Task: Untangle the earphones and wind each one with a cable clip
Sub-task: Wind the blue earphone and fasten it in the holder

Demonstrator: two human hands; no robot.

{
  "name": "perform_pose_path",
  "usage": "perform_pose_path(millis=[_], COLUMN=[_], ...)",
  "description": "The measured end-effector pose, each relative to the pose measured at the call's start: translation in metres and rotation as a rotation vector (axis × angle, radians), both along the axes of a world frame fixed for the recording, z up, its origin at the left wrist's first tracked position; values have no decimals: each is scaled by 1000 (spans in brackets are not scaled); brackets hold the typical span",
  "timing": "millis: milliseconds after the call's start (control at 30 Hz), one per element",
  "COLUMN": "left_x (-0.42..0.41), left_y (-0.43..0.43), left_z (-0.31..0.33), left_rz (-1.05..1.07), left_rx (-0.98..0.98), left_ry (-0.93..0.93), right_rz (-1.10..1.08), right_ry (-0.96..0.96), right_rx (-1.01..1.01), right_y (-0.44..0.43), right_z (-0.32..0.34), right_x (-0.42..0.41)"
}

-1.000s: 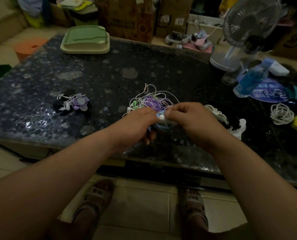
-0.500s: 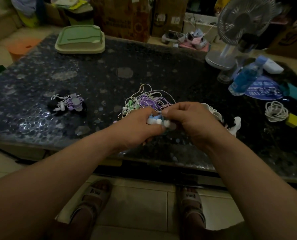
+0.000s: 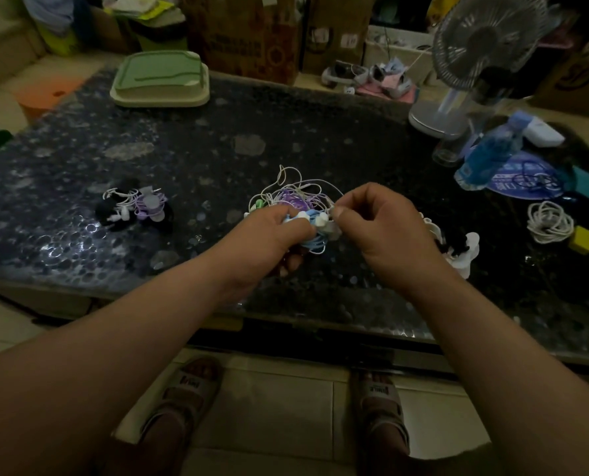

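Drawn slightly apart since a moment ago, both hands work the blue earphones (image 3: 315,231) above the table (image 3: 217,159); left hand (image 3: 272,231) grips the bundle, right hand (image 3: 379,221) pinches a strand; probably untangling; tangled pile (image 3: 296,194) waits behind.

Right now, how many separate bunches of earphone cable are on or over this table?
4 visible: wound bundle at left, tangled pile behind the hands, blue set held by both hands, white coil at right. More may be hidden.

Dim and underexposed, with soft glare on the tabletop (image 3: 59,242), wide-angle bending at the edges, slight blur.
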State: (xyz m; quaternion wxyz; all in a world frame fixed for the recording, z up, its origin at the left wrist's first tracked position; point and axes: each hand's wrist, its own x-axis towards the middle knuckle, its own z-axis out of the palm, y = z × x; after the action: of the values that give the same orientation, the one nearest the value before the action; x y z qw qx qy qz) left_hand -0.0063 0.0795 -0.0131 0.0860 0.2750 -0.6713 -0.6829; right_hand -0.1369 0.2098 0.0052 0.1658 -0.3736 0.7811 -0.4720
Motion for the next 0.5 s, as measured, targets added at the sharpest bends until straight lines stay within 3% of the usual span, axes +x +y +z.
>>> perform_pose_path(millis=[133,400,500], left_x=[-1,-1,-3], left_y=[-2,-1,0], left_z=[-1,-2,-4], left_rz=[31,67,110], left_rx=[103,157,192], left_ry=[12,-32,0], right_rz=[118,225,236], right_ry=[17,314,251], right_rx=[-20,18,13], right_y=[3,8,7], right_z=[2,-3,-2], right_x=[-1,2,3])
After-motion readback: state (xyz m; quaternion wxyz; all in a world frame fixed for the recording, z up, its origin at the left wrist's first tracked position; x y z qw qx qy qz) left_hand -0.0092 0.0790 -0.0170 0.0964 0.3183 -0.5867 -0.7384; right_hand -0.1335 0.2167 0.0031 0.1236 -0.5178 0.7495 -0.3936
